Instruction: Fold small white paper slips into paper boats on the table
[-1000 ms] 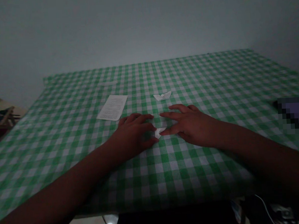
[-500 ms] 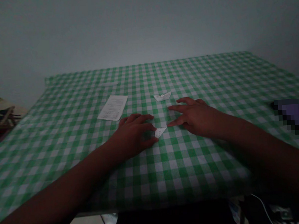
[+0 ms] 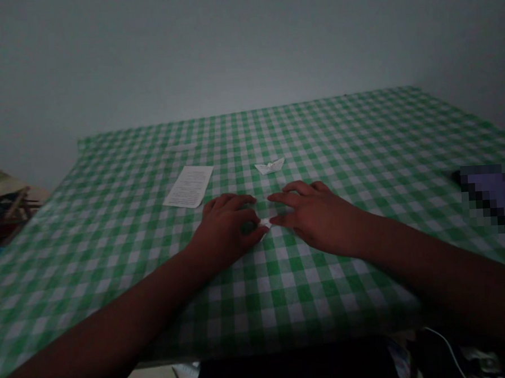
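Paper [image 3: 265, 223] between left hand [image 3: 223, 227], thumb and finger on it, grip unclear, and right hand [image 3: 322, 218], fingers spread, at its edge! Checked cloth [image 3: 338, 134] below, grey wall [image 3: 245, 48] behind.

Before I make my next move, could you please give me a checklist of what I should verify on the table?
1. Left hand at the small folded paper, thumb and index finger on it: ok.
2. Right hand at the same paper, index fingertip by its edge: ok.
3. Folds of that paper lined up: cannot tell, fingers cover much of it.
4. Boat-shaped paper apart from both hands: ok.
5. Printed sheet not touched by the left hand: cannot tell, they are very close.
6. Good light: not ok, the picture is dim.
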`<act>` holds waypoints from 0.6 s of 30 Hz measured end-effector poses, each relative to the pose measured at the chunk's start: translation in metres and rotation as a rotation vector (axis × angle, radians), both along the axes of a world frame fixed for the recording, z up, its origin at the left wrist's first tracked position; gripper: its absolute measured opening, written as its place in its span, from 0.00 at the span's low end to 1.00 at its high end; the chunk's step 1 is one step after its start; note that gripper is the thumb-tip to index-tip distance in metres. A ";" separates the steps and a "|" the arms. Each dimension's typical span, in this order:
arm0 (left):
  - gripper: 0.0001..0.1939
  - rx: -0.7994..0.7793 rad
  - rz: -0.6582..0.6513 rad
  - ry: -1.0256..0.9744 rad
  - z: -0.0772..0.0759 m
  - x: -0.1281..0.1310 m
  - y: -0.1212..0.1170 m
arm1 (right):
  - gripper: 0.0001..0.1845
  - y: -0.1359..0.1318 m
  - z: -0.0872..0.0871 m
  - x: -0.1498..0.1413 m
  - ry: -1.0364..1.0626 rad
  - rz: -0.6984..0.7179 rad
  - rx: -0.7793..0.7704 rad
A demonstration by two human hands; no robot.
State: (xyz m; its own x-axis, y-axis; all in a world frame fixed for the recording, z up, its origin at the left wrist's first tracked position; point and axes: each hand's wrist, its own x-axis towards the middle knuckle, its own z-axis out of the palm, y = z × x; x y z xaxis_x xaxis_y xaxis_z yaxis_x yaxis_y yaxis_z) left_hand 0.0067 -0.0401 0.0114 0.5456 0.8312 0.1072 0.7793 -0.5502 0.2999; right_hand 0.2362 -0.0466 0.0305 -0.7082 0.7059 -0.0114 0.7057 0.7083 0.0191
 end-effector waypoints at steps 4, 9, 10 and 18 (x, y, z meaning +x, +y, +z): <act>0.11 -0.020 -0.009 0.039 0.005 -0.002 -0.002 | 0.25 0.002 -0.003 0.006 0.003 -0.040 -0.009; 0.13 -0.042 -0.044 0.055 0.007 -0.006 -0.003 | 0.25 0.009 -0.001 0.009 0.017 -0.051 -0.063; 0.13 -0.040 -0.045 0.055 0.007 -0.007 -0.003 | 0.26 0.010 -0.001 0.009 0.019 -0.048 -0.074; 0.14 -0.031 -0.045 0.050 0.008 -0.005 -0.003 | 0.25 0.014 -0.002 0.010 0.095 -0.044 -0.121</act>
